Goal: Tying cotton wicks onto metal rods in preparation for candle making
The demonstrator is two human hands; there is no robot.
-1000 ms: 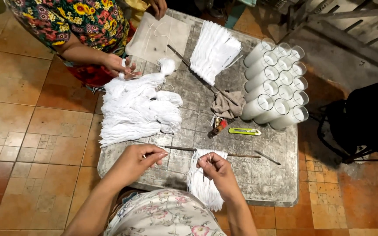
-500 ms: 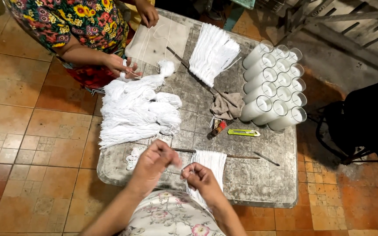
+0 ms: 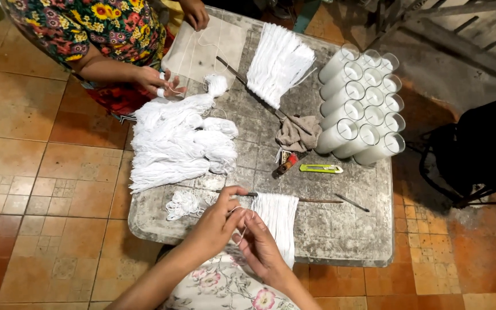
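My left hand [image 3: 220,221] and my right hand [image 3: 259,244] meet at the near edge of a stained grey table [image 3: 340,229]. Together they pinch a thin white string [image 3: 242,221] between their fingertips. Just beyond them a row of white strings [image 3: 279,221] hangs from a thin dark rod [image 3: 317,200] lying across the table. A small loose tangle of white string [image 3: 183,204] lies to the left of my hands.
A big heap of white string bundles [image 3: 173,143] covers the left side. A person in a flowered dress [image 3: 99,28] handles string at the far left corner. A second strung rod [image 3: 279,60], a rag [image 3: 297,133], a yellow-green utility knife [image 3: 321,169] and several glass candles [image 3: 363,103] lie beyond.
My hands have drawn together from apart on the rod to the table's near edge and now pinch one string. The other person's hands have shifted slightly.
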